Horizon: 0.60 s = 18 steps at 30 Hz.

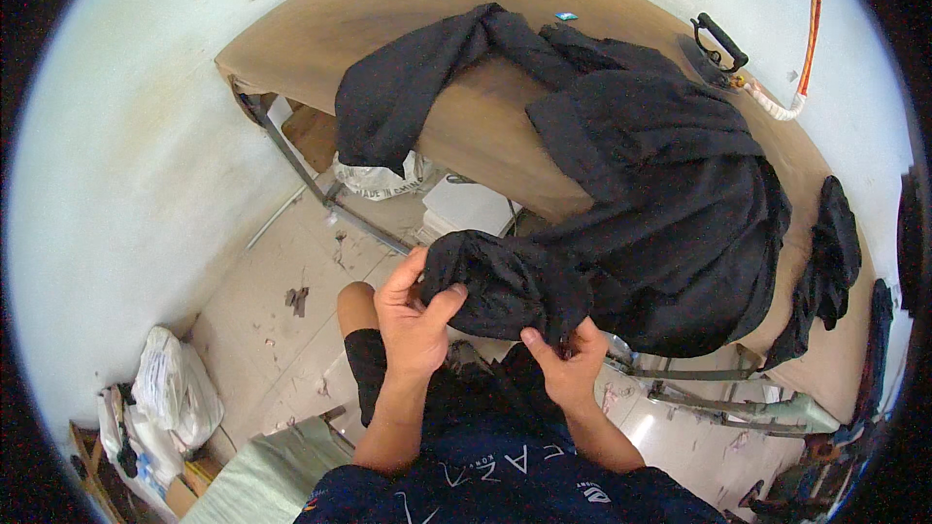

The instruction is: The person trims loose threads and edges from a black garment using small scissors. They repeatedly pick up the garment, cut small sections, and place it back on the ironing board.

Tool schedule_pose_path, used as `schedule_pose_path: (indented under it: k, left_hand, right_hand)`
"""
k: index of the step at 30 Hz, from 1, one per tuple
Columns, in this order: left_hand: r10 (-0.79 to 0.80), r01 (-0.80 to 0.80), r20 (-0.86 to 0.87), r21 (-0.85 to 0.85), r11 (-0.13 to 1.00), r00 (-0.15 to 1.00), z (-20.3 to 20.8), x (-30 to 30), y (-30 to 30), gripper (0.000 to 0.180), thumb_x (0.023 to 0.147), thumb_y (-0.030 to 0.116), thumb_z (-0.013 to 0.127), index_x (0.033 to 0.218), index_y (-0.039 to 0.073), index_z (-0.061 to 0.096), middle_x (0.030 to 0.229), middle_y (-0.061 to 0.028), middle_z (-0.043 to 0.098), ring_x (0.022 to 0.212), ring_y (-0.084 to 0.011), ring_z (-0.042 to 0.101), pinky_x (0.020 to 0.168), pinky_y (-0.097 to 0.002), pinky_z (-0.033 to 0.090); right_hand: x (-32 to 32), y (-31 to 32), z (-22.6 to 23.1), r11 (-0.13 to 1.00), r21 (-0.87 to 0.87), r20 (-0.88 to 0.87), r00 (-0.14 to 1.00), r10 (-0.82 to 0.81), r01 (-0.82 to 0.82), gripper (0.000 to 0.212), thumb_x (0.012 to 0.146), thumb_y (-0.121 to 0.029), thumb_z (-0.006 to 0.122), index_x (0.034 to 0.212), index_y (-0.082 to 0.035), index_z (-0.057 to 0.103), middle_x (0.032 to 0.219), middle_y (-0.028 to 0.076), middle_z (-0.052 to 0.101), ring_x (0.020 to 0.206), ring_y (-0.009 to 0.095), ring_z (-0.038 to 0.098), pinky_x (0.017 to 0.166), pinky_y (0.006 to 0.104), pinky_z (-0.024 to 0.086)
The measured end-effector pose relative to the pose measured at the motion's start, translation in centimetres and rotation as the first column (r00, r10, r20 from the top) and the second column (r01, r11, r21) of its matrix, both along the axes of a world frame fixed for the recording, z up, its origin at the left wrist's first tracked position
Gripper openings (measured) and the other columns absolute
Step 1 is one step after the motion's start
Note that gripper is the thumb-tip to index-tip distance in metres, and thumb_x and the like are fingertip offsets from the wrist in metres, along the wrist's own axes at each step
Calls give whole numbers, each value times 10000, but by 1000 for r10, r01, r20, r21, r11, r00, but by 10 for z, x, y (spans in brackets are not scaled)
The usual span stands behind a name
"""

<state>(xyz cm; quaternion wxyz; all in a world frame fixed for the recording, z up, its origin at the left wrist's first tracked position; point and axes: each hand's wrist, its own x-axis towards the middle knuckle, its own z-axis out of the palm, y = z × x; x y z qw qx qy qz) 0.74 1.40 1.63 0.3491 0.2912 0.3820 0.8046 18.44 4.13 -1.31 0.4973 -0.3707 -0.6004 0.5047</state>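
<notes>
Forearms (399, 417) angled inward, thumbs (446, 305) uppermost, the left hand (410, 318) and right hand (569, 361) grip one end of the black garment (660, 194) draped across the table (379, 10).

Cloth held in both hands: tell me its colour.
The cloth is black, with no pattern visible; it shows best in the head view.

navy shirt (476, 490): white lettering, chest | white bag (374, 181) under table (301, 34): dark printed capitals
</notes>
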Motion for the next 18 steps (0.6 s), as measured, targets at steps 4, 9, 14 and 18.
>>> schedule_pose_path:
  k: [4,9,14,18]
  left_hand:
    - [28,-34,-86,-69,997,996,1,9,3,351,767,-124,638,1107,-39,647,978,-23,618,931,-111,582,877,-250,447]
    - [18,-17,-140,10,1000,990,3,-9,1,182,716,-94,616,884,-26,618,860,-32,558,814,-117,518,771,-251,414]
    - [-87,84,29,109,991,996,6,-16,-5,141,663,-42,608,744,29,518,807,-27,471,774,-129,432,715,-240,332]
    - [-189,168,157,139,976,969,8,-12,-6,157,653,-40,586,726,54,484,824,-26,432,766,-130,405,709,-239,325]
  right_hand:
    - [-9,-13,1,976,135,30,984,-176,170,338,819,-19,739,1134,24,625,873,-5,644,657,50,513,568,199,415]
    - [-8,-8,-3,995,72,14,997,-71,70,403,787,-56,779,1124,-2,564,840,2,633,646,39,506,542,203,399]
    - [23,13,-24,984,113,153,976,-154,138,485,718,-155,846,1025,-70,480,773,-8,510,642,67,463,557,212,383]
    - [42,18,-5,909,323,59,953,-299,265,338,783,-88,763,967,-73,481,748,-6,464,605,57,402,528,202,322]
